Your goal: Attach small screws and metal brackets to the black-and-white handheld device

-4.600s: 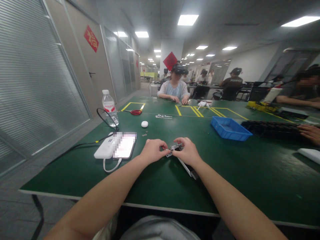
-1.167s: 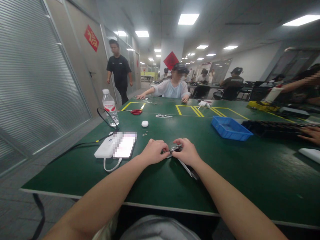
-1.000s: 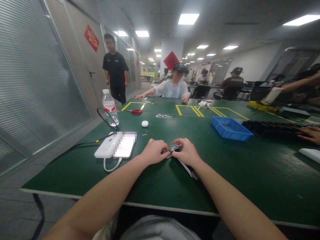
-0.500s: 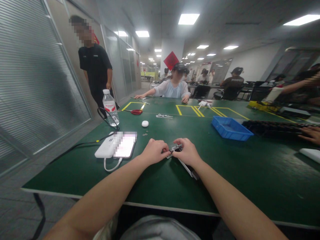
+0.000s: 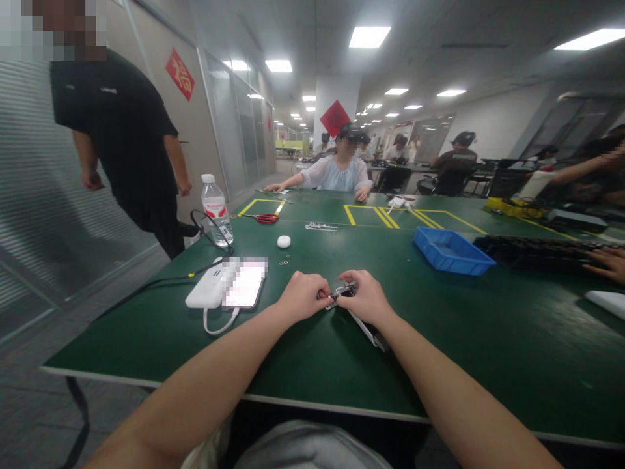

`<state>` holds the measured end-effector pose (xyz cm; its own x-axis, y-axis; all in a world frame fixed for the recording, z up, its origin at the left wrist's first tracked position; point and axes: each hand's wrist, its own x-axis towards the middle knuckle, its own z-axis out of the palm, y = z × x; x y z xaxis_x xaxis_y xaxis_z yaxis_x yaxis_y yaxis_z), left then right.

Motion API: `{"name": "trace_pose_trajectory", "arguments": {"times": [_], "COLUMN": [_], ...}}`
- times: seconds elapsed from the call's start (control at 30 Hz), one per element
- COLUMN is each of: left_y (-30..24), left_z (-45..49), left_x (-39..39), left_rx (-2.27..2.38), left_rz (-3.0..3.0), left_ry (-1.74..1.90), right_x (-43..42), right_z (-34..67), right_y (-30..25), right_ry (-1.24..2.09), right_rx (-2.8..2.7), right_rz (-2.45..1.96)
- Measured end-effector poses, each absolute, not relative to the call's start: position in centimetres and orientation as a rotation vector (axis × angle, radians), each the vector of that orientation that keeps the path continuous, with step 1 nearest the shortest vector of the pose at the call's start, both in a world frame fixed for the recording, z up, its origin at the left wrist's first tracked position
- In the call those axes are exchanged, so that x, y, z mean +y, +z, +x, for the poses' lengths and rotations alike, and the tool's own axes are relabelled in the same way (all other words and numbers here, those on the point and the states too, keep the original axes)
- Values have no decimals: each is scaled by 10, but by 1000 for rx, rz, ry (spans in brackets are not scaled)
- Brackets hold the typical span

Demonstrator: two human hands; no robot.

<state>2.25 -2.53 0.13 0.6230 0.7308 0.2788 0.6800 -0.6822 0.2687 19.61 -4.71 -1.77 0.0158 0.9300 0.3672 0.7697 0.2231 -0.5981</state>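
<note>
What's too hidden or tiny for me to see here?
Head view:
Long piece: partly hidden by the right hand.
Anything in the left hand: too small to tell.
Small rings: too tiny for detail.
Phone screen: blurred by squares.
Person in black: head cut by top edge.

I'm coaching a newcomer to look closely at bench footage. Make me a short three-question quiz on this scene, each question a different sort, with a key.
1. Open: what are the left hand and right hand handling?
2. True or false: the blue tray lies to the right of both hands.
3. Multiple choice: which thing stands upright on the green table?
a) red-handled scissors
b) water bottle
c) phone

Key:
1. A long piece: the right hand holds it while the left hand pinches at its metal end; finer details are too small to tell.
2. True.
3. b.
</note>
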Motion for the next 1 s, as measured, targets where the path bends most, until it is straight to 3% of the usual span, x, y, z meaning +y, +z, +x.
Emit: {"name": "trace_pose_trajectory", "arguments": {"times": [1.0], "left_y": [6], "left_z": [20], "left_x": [-25], "left_rx": [1189], "left_rz": [2653], "left_ry": [522], "right_x": [-48], "right_z": [197], "right_y": [-17], "right_ry": [279], "right_rx": [-1771], "right_rz": [-1587]}}
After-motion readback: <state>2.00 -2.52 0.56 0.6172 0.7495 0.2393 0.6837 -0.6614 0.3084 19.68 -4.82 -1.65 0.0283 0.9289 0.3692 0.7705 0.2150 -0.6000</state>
